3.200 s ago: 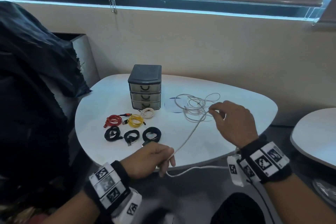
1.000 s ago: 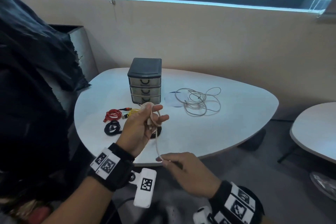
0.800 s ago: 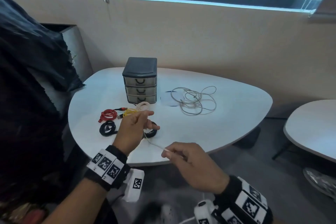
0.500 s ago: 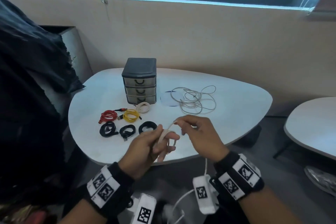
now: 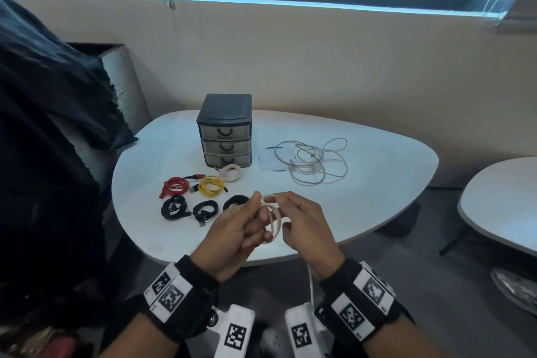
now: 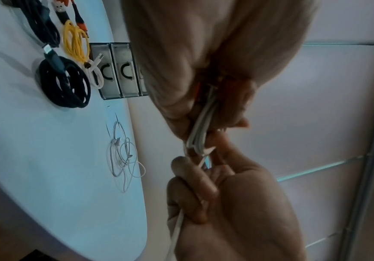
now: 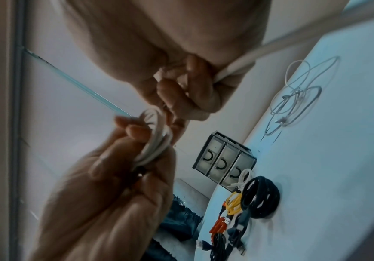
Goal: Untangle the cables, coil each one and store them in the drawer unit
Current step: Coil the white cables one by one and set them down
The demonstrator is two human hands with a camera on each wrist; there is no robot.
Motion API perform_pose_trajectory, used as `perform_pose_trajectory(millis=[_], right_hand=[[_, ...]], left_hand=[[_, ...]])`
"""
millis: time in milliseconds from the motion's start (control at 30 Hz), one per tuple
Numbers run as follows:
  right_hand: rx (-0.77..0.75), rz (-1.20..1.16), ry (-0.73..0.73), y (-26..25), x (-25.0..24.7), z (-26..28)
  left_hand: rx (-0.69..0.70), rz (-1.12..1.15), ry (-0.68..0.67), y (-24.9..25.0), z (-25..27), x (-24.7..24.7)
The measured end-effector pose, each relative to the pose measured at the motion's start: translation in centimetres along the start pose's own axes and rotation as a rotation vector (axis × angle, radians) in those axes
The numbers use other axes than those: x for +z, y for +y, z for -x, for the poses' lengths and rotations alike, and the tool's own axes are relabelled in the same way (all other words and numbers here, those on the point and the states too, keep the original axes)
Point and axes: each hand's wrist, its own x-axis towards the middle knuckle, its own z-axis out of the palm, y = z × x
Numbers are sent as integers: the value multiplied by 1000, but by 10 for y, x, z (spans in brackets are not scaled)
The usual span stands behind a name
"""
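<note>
Winding the white cable [image 5: 271, 219] above the counter's [image 5: 377, 200] 6 o'clock edge – left hand [image 5: 232, 237] clamping the loops, right hand [image 5: 305, 229] pinching the free strand – with likely risk of loops springing apart should that clamp slacken, far from the drawer unit [image 5: 224, 131] at 12.

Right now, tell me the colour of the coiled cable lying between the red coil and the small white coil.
Yellow, clearest in the head view.
</note>
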Motion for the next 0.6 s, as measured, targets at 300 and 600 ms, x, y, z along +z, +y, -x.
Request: perform_pose_trajectory(millis=[300, 600], right_hand=[[-341, 194, 102, 16, 7, 0], [-2, -2, 3, 14, -4, -15]], left_hand=[[-64, 263, 27, -1, -9, 9], [20, 192, 89, -2, -10, 7]])
